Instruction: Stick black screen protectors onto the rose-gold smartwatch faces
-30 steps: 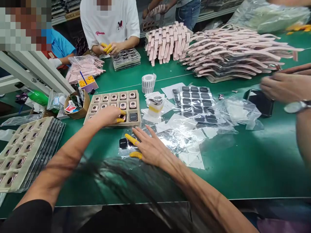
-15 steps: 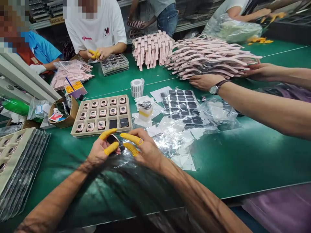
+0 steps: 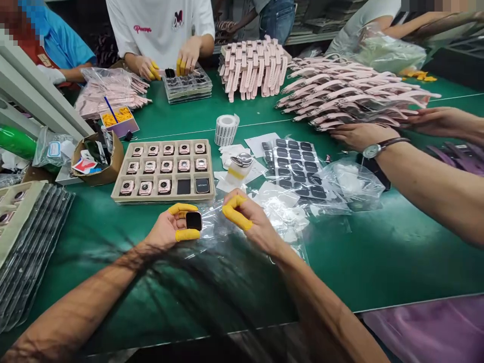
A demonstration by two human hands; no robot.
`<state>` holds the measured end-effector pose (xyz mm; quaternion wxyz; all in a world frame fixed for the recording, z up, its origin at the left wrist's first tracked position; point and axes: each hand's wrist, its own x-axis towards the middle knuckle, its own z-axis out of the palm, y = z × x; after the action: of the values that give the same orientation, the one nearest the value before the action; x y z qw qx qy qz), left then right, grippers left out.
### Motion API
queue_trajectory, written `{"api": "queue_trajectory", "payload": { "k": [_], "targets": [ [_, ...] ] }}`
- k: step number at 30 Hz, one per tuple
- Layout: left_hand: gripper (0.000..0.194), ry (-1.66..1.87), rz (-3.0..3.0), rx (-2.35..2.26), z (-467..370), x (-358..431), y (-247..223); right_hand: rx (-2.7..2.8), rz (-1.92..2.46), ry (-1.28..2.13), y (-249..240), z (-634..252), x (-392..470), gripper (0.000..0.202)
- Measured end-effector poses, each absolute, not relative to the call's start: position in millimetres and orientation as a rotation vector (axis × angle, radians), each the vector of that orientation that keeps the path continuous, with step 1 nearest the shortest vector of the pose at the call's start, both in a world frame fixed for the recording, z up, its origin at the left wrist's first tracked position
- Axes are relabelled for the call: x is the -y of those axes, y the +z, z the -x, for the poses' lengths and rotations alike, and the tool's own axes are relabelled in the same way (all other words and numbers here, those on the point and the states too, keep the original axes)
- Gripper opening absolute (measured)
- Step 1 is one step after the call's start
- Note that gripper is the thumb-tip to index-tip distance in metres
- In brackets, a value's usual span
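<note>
My left hand (image 3: 166, 231), with yellow finger cots on thumb and finger, grips a small smartwatch case (image 3: 194, 221) by its edges, dark screen up. To its right, my right hand (image 3: 257, 222) is pinched together at its yellow-covered thumb and forefinger; whatever may be between the tips is too small to make out. Just beyond my left hand lies a beige compartment tray (image 3: 159, 198) holding several pink watch cases, most with their round sensor backs up. Two of its front-row compartments show dark squares, one of them a black piece (image 3: 202, 185) with pale lettering. Clear plastic (image 3: 215, 227) lies under the hands.
A metal-topped dispenser bottle (image 3: 237, 174), a label roll (image 3: 226, 130) and a sheet of black stickers (image 3: 297, 166) stand or lie beyond my right hand. A co-worker's hands (image 3: 363, 136) hold a pile of pink-strapped watches (image 3: 351, 96). Stacked trays (image 3: 34, 252) are at left.
The watch case in my left hand has turned so its dark screen faces up. My right hand has moved right, away from it, and its fingertips have closed together.
</note>
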<state>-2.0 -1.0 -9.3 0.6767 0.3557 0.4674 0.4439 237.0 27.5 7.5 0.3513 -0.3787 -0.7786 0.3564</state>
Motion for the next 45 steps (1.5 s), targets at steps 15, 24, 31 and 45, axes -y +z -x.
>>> {"api": "queue_trajectory", "payload": {
  "k": [15,24,31,45],
  "targets": [
    [0.070,1.069,-0.815,-1.153,-6,0,-14,2.198,1.241,0.464,2,-282,-51,0.007],
    [0.065,1.014,-0.871,-1.141,-11,4,-22,2.203,1.002,0.372,-15,-206,-29,0.023],
    [0.061,1.042,-0.893,-1.166,-13,6,-23,2.086,1.102,0.481,-19,-208,-26,0.024],
    [0.074,1.428,-0.614,-1.232,14,7,-16,2.061,1.383,0.288,-23,-220,-21,0.035]
  ]
}}
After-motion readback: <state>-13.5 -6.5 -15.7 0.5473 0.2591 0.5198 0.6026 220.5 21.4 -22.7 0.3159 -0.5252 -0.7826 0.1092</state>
